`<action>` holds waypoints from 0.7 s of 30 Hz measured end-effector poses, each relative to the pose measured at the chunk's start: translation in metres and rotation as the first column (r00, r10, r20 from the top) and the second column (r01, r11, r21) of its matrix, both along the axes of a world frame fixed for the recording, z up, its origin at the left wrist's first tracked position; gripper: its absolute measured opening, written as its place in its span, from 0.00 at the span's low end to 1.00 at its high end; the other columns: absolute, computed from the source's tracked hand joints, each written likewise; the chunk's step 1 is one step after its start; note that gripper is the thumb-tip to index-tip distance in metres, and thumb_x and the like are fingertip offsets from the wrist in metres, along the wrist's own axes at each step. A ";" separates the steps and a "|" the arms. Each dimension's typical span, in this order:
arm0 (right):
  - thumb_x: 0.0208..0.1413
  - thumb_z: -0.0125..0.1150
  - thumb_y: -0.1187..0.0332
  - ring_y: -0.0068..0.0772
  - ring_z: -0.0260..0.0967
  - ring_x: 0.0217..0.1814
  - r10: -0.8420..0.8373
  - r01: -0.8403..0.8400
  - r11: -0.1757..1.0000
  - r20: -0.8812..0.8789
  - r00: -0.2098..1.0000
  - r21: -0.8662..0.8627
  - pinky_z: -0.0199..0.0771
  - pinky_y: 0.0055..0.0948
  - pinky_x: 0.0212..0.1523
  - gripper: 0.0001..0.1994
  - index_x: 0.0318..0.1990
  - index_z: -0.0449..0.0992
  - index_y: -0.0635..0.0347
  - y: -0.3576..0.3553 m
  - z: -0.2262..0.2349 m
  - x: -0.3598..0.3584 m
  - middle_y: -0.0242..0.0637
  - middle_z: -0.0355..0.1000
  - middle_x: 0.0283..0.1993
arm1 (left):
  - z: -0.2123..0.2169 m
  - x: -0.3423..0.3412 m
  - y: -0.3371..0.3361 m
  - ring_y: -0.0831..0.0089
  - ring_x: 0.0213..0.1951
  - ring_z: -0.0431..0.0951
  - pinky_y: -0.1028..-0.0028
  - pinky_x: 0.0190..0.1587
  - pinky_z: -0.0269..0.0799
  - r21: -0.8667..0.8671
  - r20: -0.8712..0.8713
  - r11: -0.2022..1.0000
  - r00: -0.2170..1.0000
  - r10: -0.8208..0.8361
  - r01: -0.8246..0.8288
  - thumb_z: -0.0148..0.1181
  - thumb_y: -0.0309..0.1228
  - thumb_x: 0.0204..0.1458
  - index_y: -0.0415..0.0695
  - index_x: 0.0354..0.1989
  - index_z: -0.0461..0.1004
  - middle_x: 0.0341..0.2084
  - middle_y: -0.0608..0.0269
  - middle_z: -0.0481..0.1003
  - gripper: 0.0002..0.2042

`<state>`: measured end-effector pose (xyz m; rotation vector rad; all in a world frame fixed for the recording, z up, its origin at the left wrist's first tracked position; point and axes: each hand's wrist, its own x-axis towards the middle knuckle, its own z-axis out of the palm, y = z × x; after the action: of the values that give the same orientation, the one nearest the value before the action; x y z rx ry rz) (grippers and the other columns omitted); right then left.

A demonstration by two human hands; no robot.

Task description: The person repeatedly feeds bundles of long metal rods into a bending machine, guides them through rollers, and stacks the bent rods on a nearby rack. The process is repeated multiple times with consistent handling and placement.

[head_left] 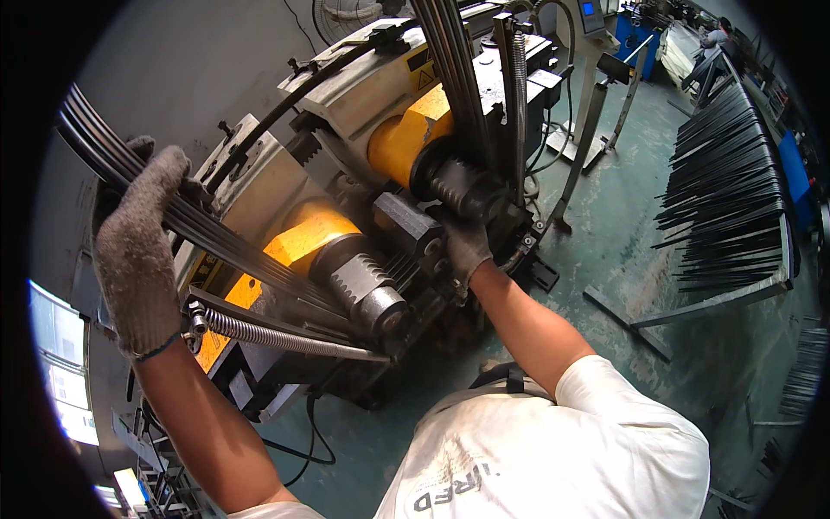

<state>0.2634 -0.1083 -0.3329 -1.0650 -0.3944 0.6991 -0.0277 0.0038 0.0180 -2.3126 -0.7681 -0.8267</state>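
Note:
My left hand (143,242), in a grey knit work glove, is wrapped round a bundle of long dark metal bars (229,255) at the left. The bundle slopes down to the nearer of two ribbed steel heads (363,281) on a machine. In a darker-looking glove, my right hand (465,245) reaches in beside a black many-sided block (406,222) between the two heads. Its fingers are mostly hidden in shadow by that block, so their grip does not show. A second bundle of bars (454,65) rises from beside the farther steel head (467,188).
Yellow housings (311,232) carry the heads. A coil spring (277,336) lies along the machine's near side. At the right, a rack holds many thin dark rods (722,182). One loose bar (627,324) lies on the green floor. A control stand (592,35) stands at the back.

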 end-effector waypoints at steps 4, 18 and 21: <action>0.65 0.72 0.59 0.30 0.80 0.42 0.021 -0.022 1.000 -0.056 0.998 -0.007 0.79 0.36 0.42 0.20 0.56 0.85 0.65 0.004 -0.007 0.007 0.37 0.83 0.45 | 0.027 0.010 -0.011 0.60 0.58 0.89 0.57 0.69 0.81 -0.159 0.182 0.975 0.976 -0.123 0.153 0.52 0.38 0.78 0.48 0.65 0.83 0.55 0.51 0.87 0.17; 0.66 0.72 0.60 0.30 0.83 0.38 0.043 -0.047 0.998 -0.135 0.990 -0.027 0.81 0.34 0.34 0.19 0.59 0.83 0.61 -0.003 0.012 0.002 0.39 0.83 0.45 | 0.008 -0.005 -0.012 0.62 0.55 0.90 0.63 0.62 0.85 -0.126 0.061 0.992 0.998 0.034 -0.026 0.59 0.33 0.74 0.47 0.63 0.85 0.54 0.52 0.88 0.15; 0.66 0.72 0.60 0.30 0.82 0.31 0.063 -0.075 0.995 -0.176 0.982 -0.065 0.76 0.34 0.24 0.18 0.58 0.83 0.59 -0.008 0.023 0.001 0.37 0.82 0.39 | 0.008 -0.005 -0.022 0.60 0.54 0.90 0.60 0.63 0.83 -0.402 0.293 0.913 0.955 0.050 0.076 0.57 0.37 0.75 0.47 0.61 0.87 0.52 0.50 0.88 0.16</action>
<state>0.2647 -0.1165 -0.3096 -1.0516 -0.2583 0.8665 -0.0323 -0.0178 0.0263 -2.5886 -1.1527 -1.1290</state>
